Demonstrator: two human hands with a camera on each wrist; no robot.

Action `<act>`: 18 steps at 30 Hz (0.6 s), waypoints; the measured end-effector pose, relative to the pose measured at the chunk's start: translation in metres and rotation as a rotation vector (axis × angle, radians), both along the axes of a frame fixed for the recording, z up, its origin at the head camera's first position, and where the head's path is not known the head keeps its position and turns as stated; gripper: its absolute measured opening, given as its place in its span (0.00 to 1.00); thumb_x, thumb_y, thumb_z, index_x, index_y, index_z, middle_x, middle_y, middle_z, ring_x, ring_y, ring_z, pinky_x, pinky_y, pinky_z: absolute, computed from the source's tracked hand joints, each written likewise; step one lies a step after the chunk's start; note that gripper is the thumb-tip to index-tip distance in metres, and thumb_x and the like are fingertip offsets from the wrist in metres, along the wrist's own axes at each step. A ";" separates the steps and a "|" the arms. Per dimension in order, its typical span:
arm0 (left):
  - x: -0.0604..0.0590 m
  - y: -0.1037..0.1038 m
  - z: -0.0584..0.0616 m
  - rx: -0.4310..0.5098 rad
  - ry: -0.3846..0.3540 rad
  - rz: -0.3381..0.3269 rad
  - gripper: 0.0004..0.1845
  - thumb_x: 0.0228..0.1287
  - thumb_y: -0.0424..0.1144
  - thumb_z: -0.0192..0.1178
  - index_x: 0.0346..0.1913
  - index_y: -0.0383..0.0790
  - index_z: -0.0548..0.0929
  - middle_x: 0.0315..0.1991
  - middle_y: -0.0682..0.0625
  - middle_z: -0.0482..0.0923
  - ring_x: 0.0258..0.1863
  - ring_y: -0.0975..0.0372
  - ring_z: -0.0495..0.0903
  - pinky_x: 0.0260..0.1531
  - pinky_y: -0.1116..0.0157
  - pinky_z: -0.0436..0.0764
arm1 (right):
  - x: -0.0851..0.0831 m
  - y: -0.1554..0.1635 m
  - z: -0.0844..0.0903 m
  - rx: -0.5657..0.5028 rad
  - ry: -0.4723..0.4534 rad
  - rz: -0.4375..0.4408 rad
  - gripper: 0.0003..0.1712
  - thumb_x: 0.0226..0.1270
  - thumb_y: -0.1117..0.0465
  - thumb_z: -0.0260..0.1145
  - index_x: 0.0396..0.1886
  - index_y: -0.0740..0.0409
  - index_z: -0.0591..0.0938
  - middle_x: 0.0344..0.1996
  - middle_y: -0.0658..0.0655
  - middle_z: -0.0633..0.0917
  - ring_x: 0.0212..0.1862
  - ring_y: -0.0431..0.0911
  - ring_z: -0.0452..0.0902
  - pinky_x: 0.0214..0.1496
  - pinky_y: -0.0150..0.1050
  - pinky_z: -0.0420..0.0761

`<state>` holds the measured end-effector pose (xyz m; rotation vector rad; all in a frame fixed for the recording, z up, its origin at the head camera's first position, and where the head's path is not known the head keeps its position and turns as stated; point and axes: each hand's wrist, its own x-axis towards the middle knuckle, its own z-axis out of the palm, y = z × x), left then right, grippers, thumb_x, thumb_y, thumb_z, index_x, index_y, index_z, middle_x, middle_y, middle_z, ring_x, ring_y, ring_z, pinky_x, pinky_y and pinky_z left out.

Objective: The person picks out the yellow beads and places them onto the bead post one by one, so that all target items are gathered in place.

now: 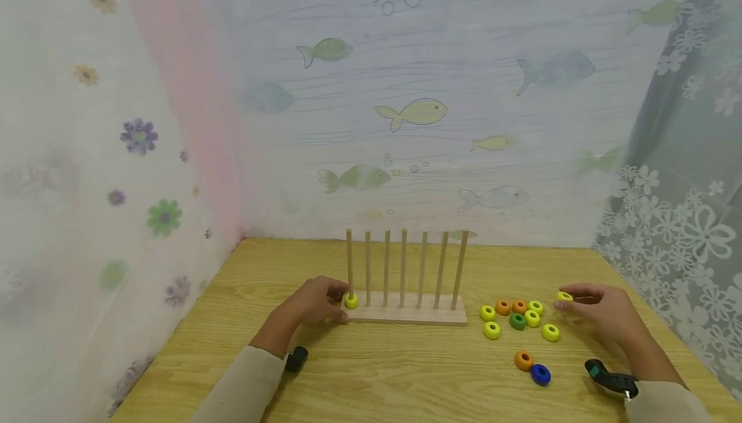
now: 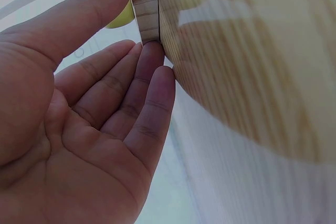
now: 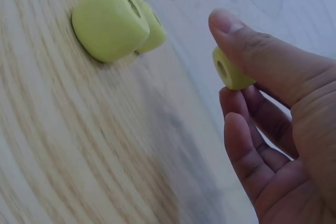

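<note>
A wooden peg stand [image 1: 406, 314] with a row of several upright pegs stands mid-table. One yellow bead [image 1: 351, 301] sits at the bottom of its leftmost peg. My left hand [image 1: 313, 300] holds the left end of the stand's base, thumb on one side and fingertips against the other in the left wrist view. Out to the right, my right hand [image 1: 605, 315] pinches another yellow bead [image 3: 236, 73] between thumb and fingers, raised off the table. The hole of this bead shows in the right wrist view.
Several loose beads lie between the stand and my right hand: yellow ones [image 1: 491, 330], orange ones [image 1: 502, 308] and a green one [image 1: 518, 321]. Nearer me are an orange bead [image 1: 524, 360] and a blue bead [image 1: 541, 375]. Fish-printed cloth hangs behind the table [image 1: 261, 333].
</note>
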<state>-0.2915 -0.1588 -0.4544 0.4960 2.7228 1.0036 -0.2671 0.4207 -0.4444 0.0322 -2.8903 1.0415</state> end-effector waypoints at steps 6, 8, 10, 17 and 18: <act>0.001 -0.001 0.002 0.009 0.003 0.004 0.38 0.47 0.51 0.73 0.64 0.47 0.74 0.57 0.50 0.77 0.57 0.54 0.76 0.54 0.52 0.75 | -0.005 -0.005 0.008 0.012 0.057 0.018 0.33 0.56 0.36 0.67 0.55 0.52 0.82 0.52 0.62 0.81 0.43 0.38 0.77 0.40 0.42 0.81; 0.001 -0.001 0.003 0.012 0.004 0.006 0.38 0.48 0.50 0.74 0.64 0.47 0.74 0.57 0.50 0.77 0.57 0.54 0.75 0.54 0.51 0.75 | -0.005 -0.006 0.011 0.008 0.071 0.021 0.33 0.56 0.36 0.67 0.55 0.51 0.82 0.51 0.60 0.82 0.41 0.32 0.75 0.39 0.39 0.81; 0.001 -0.001 0.002 0.013 0.001 0.007 0.38 0.48 0.50 0.73 0.64 0.47 0.74 0.58 0.49 0.77 0.57 0.54 0.75 0.54 0.51 0.75 | -0.005 -0.007 0.015 0.004 0.083 0.019 0.33 0.55 0.35 0.67 0.55 0.51 0.82 0.51 0.60 0.82 0.39 0.29 0.74 0.37 0.35 0.80; -0.001 -0.001 -0.001 0.008 -0.005 0.005 0.39 0.48 0.51 0.73 0.65 0.47 0.74 0.58 0.49 0.77 0.57 0.53 0.75 0.55 0.51 0.75 | -0.003 -0.012 0.030 0.015 0.108 0.022 0.34 0.55 0.35 0.67 0.55 0.52 0.82 0.50 0.60 0.83 0.38 0.28 0.74 0.38 0.38 0.80; 0.000 -0.001 -0.001 0.007 -0.003 0.004 0.38 0.48 0.51 0.73 0.65 0.47 0.74 0.58 0.49 0.77 0.57 0.53 0.75 0.55 0.51 0.75 | -0.003 -0.013 0.032 0.013 0.110 0.023 0.34 0.55 0.35 0.67 0.55 0.52 0.82 0.50 0.60 0.83 0.38 0.28 0.74 0.38 0.39 0.80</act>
